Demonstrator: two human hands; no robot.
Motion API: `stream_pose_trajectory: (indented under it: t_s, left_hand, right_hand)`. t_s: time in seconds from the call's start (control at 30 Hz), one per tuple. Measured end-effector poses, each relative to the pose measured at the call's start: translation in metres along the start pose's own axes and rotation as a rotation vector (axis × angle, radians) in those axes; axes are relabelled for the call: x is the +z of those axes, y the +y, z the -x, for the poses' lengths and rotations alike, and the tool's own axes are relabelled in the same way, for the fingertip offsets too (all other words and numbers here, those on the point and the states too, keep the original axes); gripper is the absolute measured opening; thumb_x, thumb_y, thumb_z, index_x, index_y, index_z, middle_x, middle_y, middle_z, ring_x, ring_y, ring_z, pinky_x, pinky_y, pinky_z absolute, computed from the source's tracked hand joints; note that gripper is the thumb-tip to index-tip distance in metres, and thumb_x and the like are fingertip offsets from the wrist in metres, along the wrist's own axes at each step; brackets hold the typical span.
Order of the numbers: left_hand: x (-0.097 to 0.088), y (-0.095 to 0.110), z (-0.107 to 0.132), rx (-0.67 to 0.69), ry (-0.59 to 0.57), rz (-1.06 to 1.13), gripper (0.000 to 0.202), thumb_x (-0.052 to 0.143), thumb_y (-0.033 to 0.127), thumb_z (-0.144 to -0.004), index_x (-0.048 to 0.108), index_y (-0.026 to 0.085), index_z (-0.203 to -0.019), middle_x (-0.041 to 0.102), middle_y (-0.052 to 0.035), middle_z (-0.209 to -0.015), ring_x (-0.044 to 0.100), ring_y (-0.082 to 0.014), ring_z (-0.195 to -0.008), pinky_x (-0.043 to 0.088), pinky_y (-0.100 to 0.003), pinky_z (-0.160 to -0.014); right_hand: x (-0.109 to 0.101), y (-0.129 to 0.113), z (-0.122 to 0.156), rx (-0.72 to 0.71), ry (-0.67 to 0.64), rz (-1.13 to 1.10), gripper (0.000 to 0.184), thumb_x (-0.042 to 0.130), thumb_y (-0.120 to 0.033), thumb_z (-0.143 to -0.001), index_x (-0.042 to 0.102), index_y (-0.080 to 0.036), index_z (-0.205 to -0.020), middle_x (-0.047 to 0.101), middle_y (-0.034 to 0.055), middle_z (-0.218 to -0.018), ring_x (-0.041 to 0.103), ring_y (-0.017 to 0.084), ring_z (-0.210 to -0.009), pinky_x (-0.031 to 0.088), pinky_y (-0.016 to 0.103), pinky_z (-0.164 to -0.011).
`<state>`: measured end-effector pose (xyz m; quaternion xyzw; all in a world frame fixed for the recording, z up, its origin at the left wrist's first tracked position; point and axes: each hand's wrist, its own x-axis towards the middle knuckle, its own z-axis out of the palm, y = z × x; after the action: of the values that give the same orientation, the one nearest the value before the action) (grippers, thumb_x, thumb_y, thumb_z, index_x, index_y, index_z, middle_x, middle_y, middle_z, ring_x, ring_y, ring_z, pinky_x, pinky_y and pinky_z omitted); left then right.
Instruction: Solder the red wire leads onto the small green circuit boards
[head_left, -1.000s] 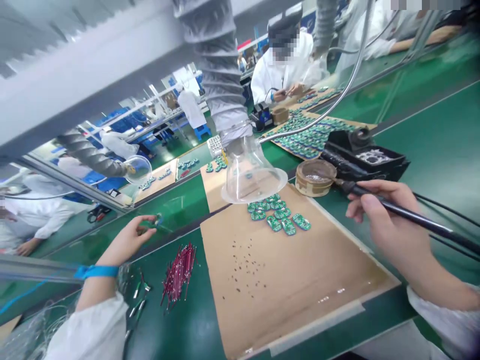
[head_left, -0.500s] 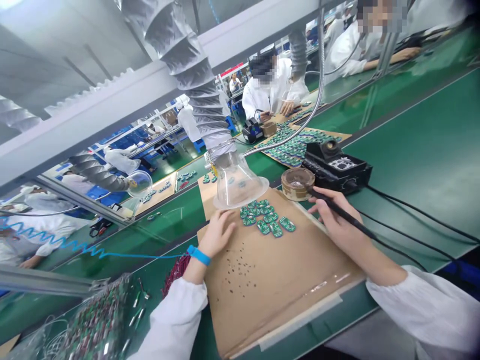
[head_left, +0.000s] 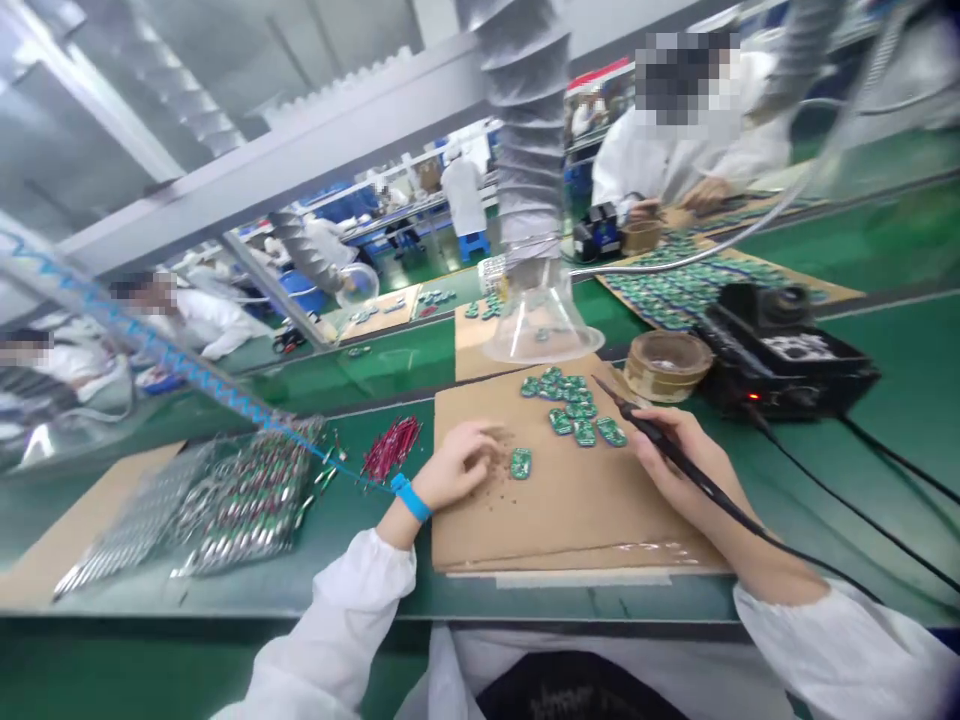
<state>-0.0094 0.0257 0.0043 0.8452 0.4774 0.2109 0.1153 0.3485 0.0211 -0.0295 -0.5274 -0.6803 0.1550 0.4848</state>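
**Right hand (head_left: pixel 679 470):** narrow pen grip, fingers closed around a black soldering iron (head_left: pixel 675 467), tip angled up-left and just beside the boards, no contact visible.

**Left hand (head_left: pixel 459 465):** fingers loosely curled over the cardboard sheet (head_left: pixel 540 530), nothing held as far as can be told.

**Wrist:** a blue wrist strap (head_left: pixel 410 498) is worn on the left, with a coiled blue cord (head_left: pixel 172 365) led away to the left.

**Loose board:** a single green PCB (head_left: pixel 520 463) is laid flat just beside the left fingertips.

**Main pile:** green PCBs (head_left: pixel 571 408) are heaped loosely on the cardboard, between the hands but further out. Parts on them are too small to make out, tbh.

**Sheet:** dark specks (head_left: pixel 499 440) are scattered near the left fingers.

**Further out:** a round tip-cleaner tin (head_left: pixel 667 365) and a black soldering station (head_left: pixel 784 365) are placed to the right. A clear fume hood (head_left: pixel 540 325) hangs above the pile. Red wires (head_left: pixel 390 448) and bagged boards (head_left: pixel 240 505) are seen on the left.
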Motion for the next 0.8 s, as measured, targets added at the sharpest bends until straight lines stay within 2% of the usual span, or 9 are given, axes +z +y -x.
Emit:
stream_pose_trajectory:
  t_s: [0.07, 0.13, 0.2, 0.27, 0.4, 0.53, 0.6, 0.67, 0.8]
  left_hand:
    - [-0.016, -0.024, 0.021, -0.206, 0.191, -0.064, 0.021, 0.050, 0.018, -0.097, 0.065, 0.022, -0.110, 0.061, -0.0124, -0.134, 0.055, -0.0267, -0.130, 0.043, -0.047, -0.114]
    - [-0.029, -0.051, 0.043, -0.414, 0.349, -0.135, 0.021, 0.047, 0.022, -0.100, 0.063, 0.018, -0.113, 0.059, -0.0173, -0.130, 0.053, -0.0315, -0.129, 0.040, -0.054, -0.113]
    - [-0.034, -0.072, 0.063, -0.569, 0.436, -0.187, 0.026, 0.052, 0.030, -0.099, 0.062, 0.016, -0.120, 0.054, -0.0204, -0.134, 0.050, -0.0364, -0.132, 0.037, -0.059, -0.113]
    - [-0.031, -0.084, 0.074, -0.650, 0.451, -0.209, 0.039, 0.059, 0.040, -0.097, 0.059, 0.017, -0.129, 0.049, -0.0209, -0.143, 0.046, -0.0388, -0.136, 0.036, -0.059, -0.114]
    - [-0.015, -0.093, 0.067, -0.647, 0.384, -0.196, 0.055, 0.068, 0.050, -0.091, 0.056, 0.023, -0.137, 0.051, -0.0160, -0.146, 0.046, -0.0372, -0.137, 0.037, -0.054, -0.114]
    - [-0.012, -0.106, 0.045, -0.586, 0.359, -0.155, 0.031, 0.065, 0.040, -0.094, 0.067, 0.024, -0.120, 0.063, -0.0127, -0.129, 0.053, -0.0340, -0.125, 0.042, -0.050, -0.106]
    - [-0.016, -0.116, 0.037, -0.552, 0.360, -0.115, 0.018, 0.063, 0.033, -0.096, 0.072, 0.023, -0.107, 0.067, -0.0112, -0.116, 0.058, -0.0309, -0.114, 0.045, -0.047, -0.101]
    - [-0.023, -0.126, 0.034, -0.526, 0.378, -0.065, 0.014, 0.062, 0.030, -0.096, 0.074, 0.022, -0.097, 0.069, -0.0096, -0.107, 0.061, -0.0280, -0.106, 0.047, -0.044, -0.099]
    - [-0.035, -0.138, 0.037, -0.509, 0.460, 0.046, 0.017, 0.062, 0.030, -0.097, 0.076, 0.021, -0.095, 0.072, -0.0078, -0.109, 0.066, -0.0235, -0.106, 0.050, -0.039, -0.101]
  right_hand:
    - [0.004, -0.005, -0.001, -0.075, -0.115, 0.053, 0.029, 0.059, -0.040, -0.097, 0.062, -0.025, -0.121, 0.073, 0.0086, -0.105, 0.072, 0.024, -0.080, 0.058, 0.038, -0.074]
    - [0.011, -0.014, -0.003, -0.180, -0.263, 0.048, 0.025, 0.053, -0.037, -0.101, 0.063, -0.026, -0.120, 0.073, 0.0070, -0.100, 0.073, 0.024, -0.084, 0.059, 0.039, -0.078]
    - [0.023, -0.027, -0.006, -0.278, -0.390, 0.024, 0.022, 0.051, -0.034, -0.102, 0.063, -0.027, -0.119, 0.072, 0.0078, -0.106, 0.072, 0.026, -0.095, 0.059, 0.042, -0.085]
    - [0.041, -0.041, -0.010, -0.357, -0.474, 0.017, 0.022, 0.055, -0.034, -0.100, 0.062, -0.027, -0.120, 0.069, 0.0101, -0.113, 0.069, 0.029, -0.104, 0.058, 0.044, -0.090]
    - [0.085, -0.064, -0.018, -0.468, -0.600, 0.019, 0.029, 0.059, -0.028, -0.097, 0.060, -0.026, -0.126, 0.065, 0.0126, -0.114, 0.066, 0.031, -0.106, 0.056, 0.048, -0.091]
    - [0.114, -0.077, -0.024, -0.464, -0.680, -0.005, 0.029, 0.054, -0.026, -0.099, 0.057, -0.027, -0.128, 0.064, 0.0118, -0.114, 0.066, 0.027, -0.101, 0.057, 0.045, -0.088]
    - [0.118, -0.078, -0.027, -0.439, -0.703, -0.015, 0.031, 0.055, -0.027, -0.099, 0.056, -0.027, -0.131, 0.063, 0.0113, -0.116, 0.067, 0.026, -0.100, 0.058, 0.042, -0.087]
    - [0.117, -0.075, -0.028, -0.424, -0.698, -0.013, 0.033, 0.056, -0.028, -0.098, 0.056, -0.028, -0.131, 0.063, 0.0110, -0.117, 0.068, 0.026, -0.101, 0.058, 0.041, -0.088]
    - [0.108, -0.062, -0.028, -0.389, -0.642, 0.036, 0.037, 0.060, -0.028, -0.097, 0.054, -0.029, -0.134, 0.063, 0.0107, -0.119, 0.067, 0.028, -0.106, 0.055, 0.042, -0.091]
